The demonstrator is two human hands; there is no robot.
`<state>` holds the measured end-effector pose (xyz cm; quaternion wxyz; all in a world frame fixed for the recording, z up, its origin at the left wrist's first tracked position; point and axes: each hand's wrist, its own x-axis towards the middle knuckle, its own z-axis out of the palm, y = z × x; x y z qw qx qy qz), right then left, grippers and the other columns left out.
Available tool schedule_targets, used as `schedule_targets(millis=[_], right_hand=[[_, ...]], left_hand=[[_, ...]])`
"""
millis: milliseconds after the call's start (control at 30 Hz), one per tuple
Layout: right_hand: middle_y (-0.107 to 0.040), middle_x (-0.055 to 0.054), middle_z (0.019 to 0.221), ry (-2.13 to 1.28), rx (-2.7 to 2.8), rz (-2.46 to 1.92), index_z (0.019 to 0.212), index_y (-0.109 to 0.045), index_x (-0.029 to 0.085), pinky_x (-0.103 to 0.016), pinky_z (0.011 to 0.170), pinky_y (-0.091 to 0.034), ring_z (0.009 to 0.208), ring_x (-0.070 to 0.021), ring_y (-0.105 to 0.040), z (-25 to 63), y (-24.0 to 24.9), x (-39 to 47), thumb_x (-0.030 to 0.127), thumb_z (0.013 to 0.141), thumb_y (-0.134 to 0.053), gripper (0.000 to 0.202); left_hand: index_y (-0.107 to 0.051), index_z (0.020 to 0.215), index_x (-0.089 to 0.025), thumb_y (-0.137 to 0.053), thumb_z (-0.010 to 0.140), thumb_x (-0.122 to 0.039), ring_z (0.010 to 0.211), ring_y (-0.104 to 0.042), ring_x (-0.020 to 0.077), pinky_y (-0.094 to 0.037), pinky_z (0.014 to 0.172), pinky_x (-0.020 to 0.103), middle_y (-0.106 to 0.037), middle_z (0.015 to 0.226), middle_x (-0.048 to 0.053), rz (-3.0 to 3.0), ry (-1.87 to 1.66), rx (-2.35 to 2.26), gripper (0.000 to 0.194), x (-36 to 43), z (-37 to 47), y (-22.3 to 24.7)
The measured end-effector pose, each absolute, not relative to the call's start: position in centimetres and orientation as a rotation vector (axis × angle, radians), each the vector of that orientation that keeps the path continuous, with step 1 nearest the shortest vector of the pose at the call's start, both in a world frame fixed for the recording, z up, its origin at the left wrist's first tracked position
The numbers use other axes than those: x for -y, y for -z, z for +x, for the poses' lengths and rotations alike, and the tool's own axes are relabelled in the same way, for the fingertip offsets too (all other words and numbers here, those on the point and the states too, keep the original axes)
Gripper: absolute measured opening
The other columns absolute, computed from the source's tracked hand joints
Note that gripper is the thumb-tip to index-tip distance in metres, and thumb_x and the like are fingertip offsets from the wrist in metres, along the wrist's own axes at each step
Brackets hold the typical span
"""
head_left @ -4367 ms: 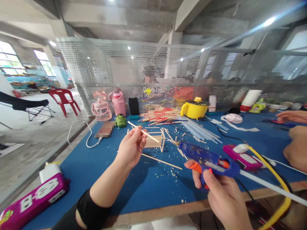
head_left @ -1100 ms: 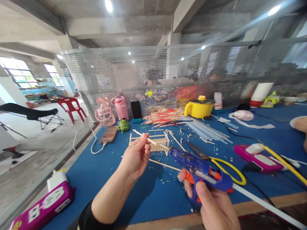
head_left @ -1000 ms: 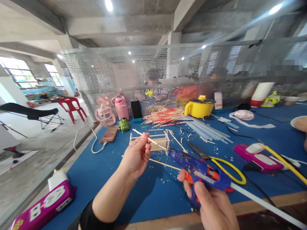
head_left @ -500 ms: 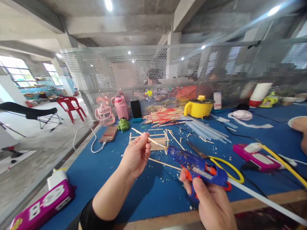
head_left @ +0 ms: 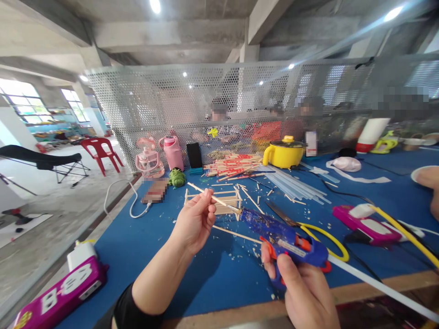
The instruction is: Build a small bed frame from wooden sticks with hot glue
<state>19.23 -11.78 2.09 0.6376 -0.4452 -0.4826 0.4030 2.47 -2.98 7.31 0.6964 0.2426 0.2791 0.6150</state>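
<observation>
My left hand [head_left: 198, 220] pinches a thin wooden stick [head_left: 222, 201] between thumb and fingers, its far end slanting up to the left. Wrapped round the handle of a blue glue gun [head_left: 284, 235] is my right hand [head_left: 302, 283]. The gun's nozzle meets the stick's right end, and a long white glue stick [head_left: 373, 278] runs out of its back. Behind my left hand stands a small frame of wooden sticks [head_left: 226, 208], partly hidden. Another stick [head_left: 236, 234] lies on the table below the nozzle.
Scissors with yellow handles [head_left: 325, 242] lie right of the gun. Farther back are bundled sticks [head_left: 233, 167], clear glue sticks [head_left: 295, 183], a yellow pot [head_left: 285, 153] and green yarn [head_left: 177, 178]. Purple power strips [head_left: 65, 292] flank the workspace. A perforated screen [head_left: 192, 96] stands behind, people beyond it.
The glue gun and my right hand have shifted slightly to the right. My left hand and the stick stay almost where they were.
</observation>
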Motion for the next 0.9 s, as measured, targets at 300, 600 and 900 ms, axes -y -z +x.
schedule_targets(millis=[300, 600, 900], right_hand=[[-0.056, -0.004, 0.069, -0.741, 1.227, -1.004, 0.084, -0.060, 0.019, -0.027, 0.053, -0.042, 0.059, -0.0147, -0.049, 19.8, -1.9, 11.4, 0.042, 0.088, -0.045, 0.028], [-0.057, -0.020, 0.118, 0.513, 1.759, -1.345, 0.135, -0.036, 0.009, -0.044, 0.087, -0.041, 0.101, -0.0320, -0.058, 32.3, -8.8, -2.7, 0.020, 0.081, -0.048, 0.056], [-0.054, -0.019, 0.128, 0.315, 2.298, -1.572, 0.136, -0.037, 0.009, -0.041, 0.092, -0.041, 0.114, -0.0297, -0.053, 34.6, -3.6, -11.0, 0.012, 0.080, -0.051, 0.057]], left_hand=[[-0.061, 0.082, -0.012, -0.057, 0.083, -0.014, 0.041, -0.050, -0.0002, -0.047, 0.039, 0.006, -0.053, 0.060, -0.004, 0.543, -1.360, -0.623, 0.005, 3.1, 2.5, -7.5], [-0.065, 0.091, -0.013, -0.067, 0.076, -0.018, 0.044, -0.048, 0.0014, -0.044, 0.040, 0.008, -0.052, 0.059, -0.004, 0.679, -1.329, -0.672, 0.016, 3.4, 2.9, -6.9], [-0.063, 0.098, -0.017, -0.069, 0.074, -0.033, 0.044, -0.045, 0.0029, -0.034, 0.043, 0.012, -0.056, 0.057, -0.003, 0.879, -1.217, -0.819, 0.030, 3.5, 3.4, -5.3]])
